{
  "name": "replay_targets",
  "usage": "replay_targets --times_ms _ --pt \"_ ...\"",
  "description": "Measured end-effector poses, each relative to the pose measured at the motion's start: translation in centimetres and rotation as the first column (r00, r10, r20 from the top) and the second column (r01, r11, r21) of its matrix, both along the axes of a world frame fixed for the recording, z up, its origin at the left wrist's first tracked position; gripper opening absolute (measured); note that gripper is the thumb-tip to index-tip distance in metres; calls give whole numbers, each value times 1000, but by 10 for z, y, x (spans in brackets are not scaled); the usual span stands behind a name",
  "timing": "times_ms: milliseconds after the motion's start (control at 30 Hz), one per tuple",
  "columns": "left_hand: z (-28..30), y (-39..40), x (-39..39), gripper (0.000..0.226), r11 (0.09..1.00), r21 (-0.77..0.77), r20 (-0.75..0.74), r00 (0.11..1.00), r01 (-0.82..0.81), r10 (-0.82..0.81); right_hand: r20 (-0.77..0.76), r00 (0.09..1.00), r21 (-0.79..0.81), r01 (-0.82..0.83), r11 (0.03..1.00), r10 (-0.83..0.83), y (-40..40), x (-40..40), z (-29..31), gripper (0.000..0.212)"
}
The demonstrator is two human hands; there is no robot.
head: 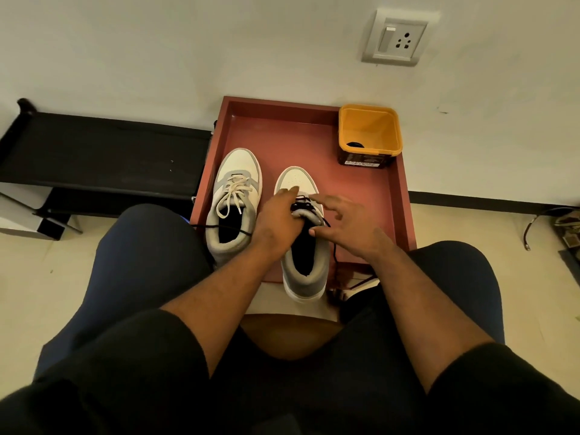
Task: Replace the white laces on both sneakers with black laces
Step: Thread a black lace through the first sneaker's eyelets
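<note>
A: Starting at the far left, what do you see?

B: A low black rack (103,152) with a flat matte top, standing against the pale wall. Next to it sits a reddish-brown tray (398,208), square with raised rims, on the floor.

A: And in the tray?

B: The left sneaker (233,199), smooth white toe with grey panels and a padded grey collar, carries flat white laces (233,191), loosely crossed. A thin black lace (219,228) end lies across its opening.

A: The hands?

B: The left hand (276,221) rests on the right sneaker (303,246), fingers pressed together at the tongue where the black cord is threaded. Whether they pinch it, I cannot tell. The right hand (348,226) hovers just beside, fingers spread and loose.

A: Farther right?

B: A square yellow plastic tub (370,133) with a dark labelled base stands in the tray's far corner. Above it, a grey wall socket (395,37).
</note>
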State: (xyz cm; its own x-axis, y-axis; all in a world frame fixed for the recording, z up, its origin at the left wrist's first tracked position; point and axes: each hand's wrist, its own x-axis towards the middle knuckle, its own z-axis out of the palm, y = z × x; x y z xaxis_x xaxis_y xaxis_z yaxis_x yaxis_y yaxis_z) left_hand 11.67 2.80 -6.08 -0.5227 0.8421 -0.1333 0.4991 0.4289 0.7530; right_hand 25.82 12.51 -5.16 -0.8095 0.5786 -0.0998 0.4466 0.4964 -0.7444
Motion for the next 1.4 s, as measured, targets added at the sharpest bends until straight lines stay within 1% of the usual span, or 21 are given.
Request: replay_targets --times_ms 100,200,267,367,467,600,733,767,800,867,900,933,1000,1033,1067,1100,1167,1200,1267,1333,1400 --pt "-20 -11 1 58 992 58 39 993 -112 110 -23 996 155 -86 984 91 -5 -11 -7 53" --pt "-9 -15 2 66 979 94 -12 983 -184 186 88 981 374 -194 907 174 -9 -24 -11 39" --pt "-2 -18 1 62 979 134 2 987 -157 158 160 969 434 -241 868 189 -12 -29 -10 35" --pt "5 -22 -2 40 995 33 16 996 -91 91 206 965 427 -236 873 160 -12 -30 -9 30" --pt "8 -26 -10 26 999 -28 143 989 -36 40 246 963 423 -209 882 110 -11 -31 -7 25" --pt "11 -29 -18 15 993 -5 250 961 119 -114 255 964 402 -173 899 71 -12 -28 -8 20" --pt "12 -29 -20 9 993 20 307 944 117 -117 168 985 332 -87 939 32 -12 -25 -10 21" --pt "12 -29 -20 8 988 9 299 943 151 -147 124 992 306 -56 950 18 -13 -25 -10 21" --pt "12 -28 -19 19 979 -37 262 947 201 -184 80 997 276 -24 961 2 -13 -25 -11 21" --pt "11 -29 -17 57 957 -129 139 961 259 -241 11 999 195 29 980 -32 -17 -23 -10 19" --pt "12 -30 -15 67 962 -137 50 971 238 -234 -14 999 141 46 989 -45 -19 -21 -8 18" --pt "18 -34 -10 68 975 -112 -61 978 193 -200 -27 998 89 60 994 -58 -20 -16 -6 22" --pt "29 -44 0 52 999 10 -210 977 43 -40 23 994 22 109 994 -109 -17 -7 0 44" --pt "33 -49 5 43 998 50 -186 981 -48 57 70 986 7 154 988 -154 -15 -1 1 54" --pt "33 -54 8 37 990 39 -92 986 -133 136 113 973 -2 200 980 -199 -13 5 1 58" --pt "31 -60 11 37 981 -14 43 980 -194 194 147 961 -22 239 971 -233 -12 11 0 60" --pt "23 -68 14 43 962 -171 292 922 -213 256 203 942 -126 298 946 -269 -14 19 -4 59" --pt "18 -69 13 46 953 -217 347 896 -209 276 228 936 -183 313 932 -269 -17 21 -6 59" --pt "13 -67 10 48 946 -231 365 881 -226 300 232 942 -207 290 935 -241 -22 22 -10 57" --pt "12 -64 10 49 951 -193 323 900 -241 294 161 961 -64 236 970 -223 -25 18 -11 52" --pt "10 -62 10 47 958 -156 303 912 -240 277 84 976 176 183 967 -200 -29 12 -9 41"
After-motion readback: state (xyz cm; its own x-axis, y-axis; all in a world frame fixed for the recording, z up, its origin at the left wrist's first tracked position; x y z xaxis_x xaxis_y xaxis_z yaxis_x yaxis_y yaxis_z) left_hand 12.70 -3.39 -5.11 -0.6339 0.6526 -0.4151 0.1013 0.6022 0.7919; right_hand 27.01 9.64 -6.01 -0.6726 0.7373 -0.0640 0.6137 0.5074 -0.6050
